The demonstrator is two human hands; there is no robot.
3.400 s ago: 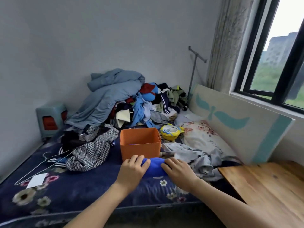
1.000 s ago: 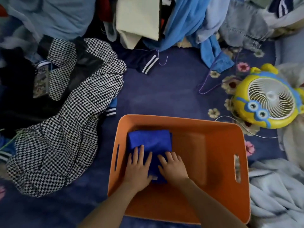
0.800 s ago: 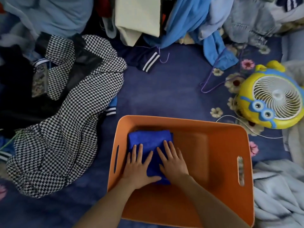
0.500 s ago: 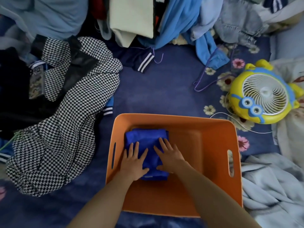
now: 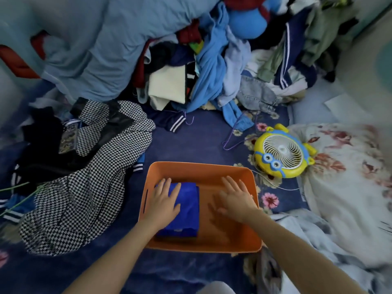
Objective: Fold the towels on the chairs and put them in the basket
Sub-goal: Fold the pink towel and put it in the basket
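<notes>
One orange basket [image 5: 201,166] holds one folded blue towel [image 5: 188,209]; my left hand [image 5: 163,201] presses it flat-fingered, my right hand [image 5: 235,198] is spread alongside.

Heaped clothes [image 5: 212,71] cover a navy floral sheet [image 5: 191,143], perhaps bedding.

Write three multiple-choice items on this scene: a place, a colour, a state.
1. Where in the orange basket does the blue towel lie?
A) left side
B) right side
C) hung over the rim

2. What colour is the shell of the fan?
A) yellow
B) red
C) green

3. The right hand is:
A) gripping the towel
B) open, fingers spread, off the towel
C) pinching the rim

Answers:
1 A, it lies under the left hand by the left wall.
2 A, yellow surrounds the white grille.
3 B, straight fingers sit over bare orange floor.
</notes>
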